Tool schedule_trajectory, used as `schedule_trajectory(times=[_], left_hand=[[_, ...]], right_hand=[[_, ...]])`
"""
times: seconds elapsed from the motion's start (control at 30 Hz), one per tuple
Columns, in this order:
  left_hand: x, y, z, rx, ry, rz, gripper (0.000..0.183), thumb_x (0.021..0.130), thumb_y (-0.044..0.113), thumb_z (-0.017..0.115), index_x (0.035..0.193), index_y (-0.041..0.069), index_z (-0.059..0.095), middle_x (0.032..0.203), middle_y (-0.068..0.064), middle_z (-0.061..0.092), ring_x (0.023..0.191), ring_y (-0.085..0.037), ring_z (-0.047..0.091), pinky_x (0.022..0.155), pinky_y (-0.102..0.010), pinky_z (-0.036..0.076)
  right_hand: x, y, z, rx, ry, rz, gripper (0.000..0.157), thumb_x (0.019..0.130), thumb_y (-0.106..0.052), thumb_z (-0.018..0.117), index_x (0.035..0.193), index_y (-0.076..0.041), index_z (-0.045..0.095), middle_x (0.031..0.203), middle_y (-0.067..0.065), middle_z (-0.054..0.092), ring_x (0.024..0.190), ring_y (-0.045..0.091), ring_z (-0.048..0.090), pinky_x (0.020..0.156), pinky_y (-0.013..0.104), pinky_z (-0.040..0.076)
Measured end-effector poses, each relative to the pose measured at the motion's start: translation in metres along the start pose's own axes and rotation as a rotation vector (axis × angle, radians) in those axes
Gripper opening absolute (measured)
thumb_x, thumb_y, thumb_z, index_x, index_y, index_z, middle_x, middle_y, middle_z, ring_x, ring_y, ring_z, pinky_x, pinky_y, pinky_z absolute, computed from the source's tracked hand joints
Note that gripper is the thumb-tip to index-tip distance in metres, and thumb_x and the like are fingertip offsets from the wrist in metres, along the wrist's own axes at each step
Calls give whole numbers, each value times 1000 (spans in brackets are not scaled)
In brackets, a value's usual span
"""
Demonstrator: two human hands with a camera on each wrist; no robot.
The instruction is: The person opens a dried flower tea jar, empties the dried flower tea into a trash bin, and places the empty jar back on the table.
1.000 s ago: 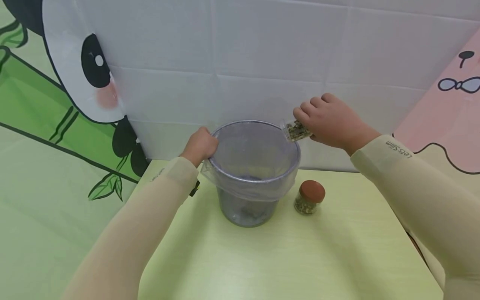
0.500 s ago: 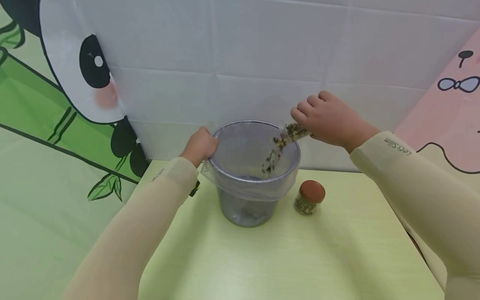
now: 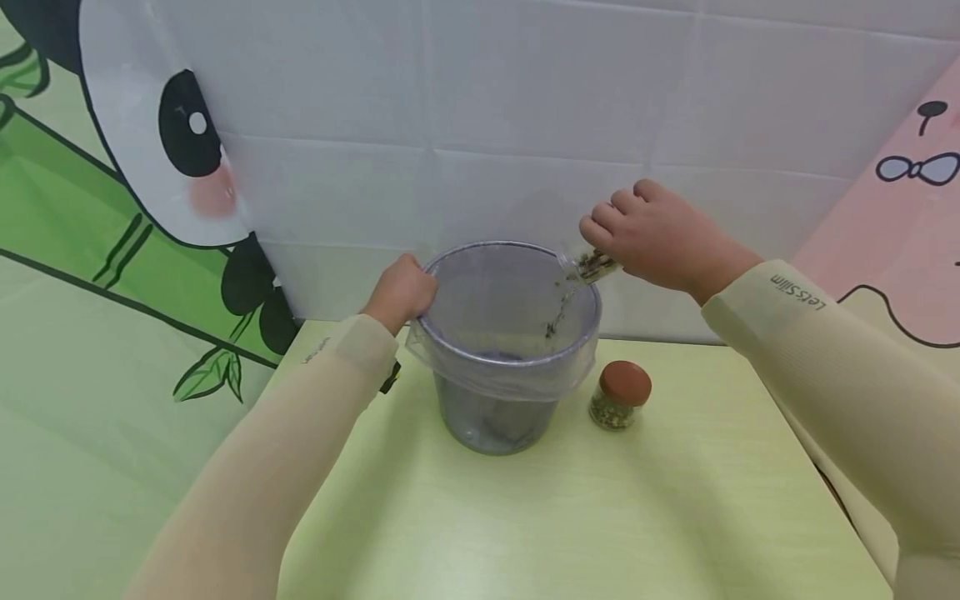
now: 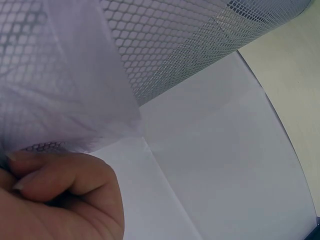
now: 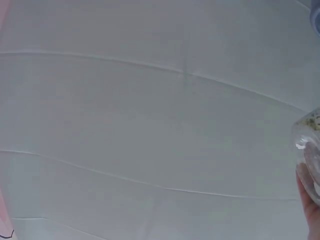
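A mesh wastebasket [image 3: 495, 425] lined with a translucent bag [image 3: 517, 382] stands upright on the table. My left hand [image 3: 401, 292] grips its rim at the left, fingers curled over the bag's edge; the left wrist view shows the hand [image 4: 65, 195] below the mesh wall. My right hand [image 3: 663, 237] holds a clear jar [image 3: 596, 267] tilted, mouth toward the basket, at the right rim. Dried bits [image 3: 553, 327], dark and yellowish, fall from it into the basket. In the right wrist view only the edge of the jar [image 5: 307, 135] and some fingers show.
A second jar with a red-brown lid [image 3: 625, 383] stands on the pale yellow-green table [image 3: 540, 525], just right of the basket. A white sheet with cartoon prints [image 3: 525, 108] hangs behind the table's back edge.
The jar's contents began pouring as a thick stream half a second ago; now the stream is thinner and less is left in the jar. The right hand shifted slightly left; the left hand stayed put.
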State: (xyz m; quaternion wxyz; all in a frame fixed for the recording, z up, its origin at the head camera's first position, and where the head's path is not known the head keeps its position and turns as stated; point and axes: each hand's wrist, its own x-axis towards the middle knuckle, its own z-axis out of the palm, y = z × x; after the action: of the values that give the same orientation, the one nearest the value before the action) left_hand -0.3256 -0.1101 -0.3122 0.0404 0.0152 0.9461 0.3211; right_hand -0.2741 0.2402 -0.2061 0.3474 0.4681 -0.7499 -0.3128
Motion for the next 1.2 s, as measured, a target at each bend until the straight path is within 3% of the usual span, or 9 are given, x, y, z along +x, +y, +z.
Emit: schedule_trajectory(times=[0.33, 0.57, 0.97, 1.2], left_hand=[[0, 0, 0, -1, 2, -1, 48, 102, 20, 40, 141, -7, 40, 124, -23, 55, 106, -35, 56, 95, -49, 49], [-2, 1, 0, -7, 8, -4, 48, 102, 20, 41, 141, -7, 40, 124, -23, 56, 107, -35, 57, 98, -49, 48], [-4, 1, -2, -13, -7, -14, 47, 102, 20, 39, 141, -7, 39, 120, -21, 55, 104, -34, 56, 97, -48, 48], [-3, 0, -3, -17, 1, -15, 47, 103, 21, 40, 141, -7, 40, 129, -24, 54, 113, -36, 55, 101, -50, 46]], right_hand=[[5, 2, -6, -59, -45, -30, 37, 83, 10, 74, 111, 2, 53, 89, 10, 53, 71, 26, 48, 68, 38, 43], [9, 1, -6, -74, -107, -42, 37, 85, 10, 73, 116, 1, 54, 97, 10, 58, 77, 27, 53, 71, 38, 44], [21, 4, -5, -150, -143, -110, 31, 87, 9, 68, 112, 0, 52, 95, 12, 55, 78, 28, 51, 71, 37, 42], [30, 17, -12, -147, -174, -15, 40, 86, 8, 73, 120, 1, 51, 102, 13, 57, 82, 30, 51, 76, 42, 44]])
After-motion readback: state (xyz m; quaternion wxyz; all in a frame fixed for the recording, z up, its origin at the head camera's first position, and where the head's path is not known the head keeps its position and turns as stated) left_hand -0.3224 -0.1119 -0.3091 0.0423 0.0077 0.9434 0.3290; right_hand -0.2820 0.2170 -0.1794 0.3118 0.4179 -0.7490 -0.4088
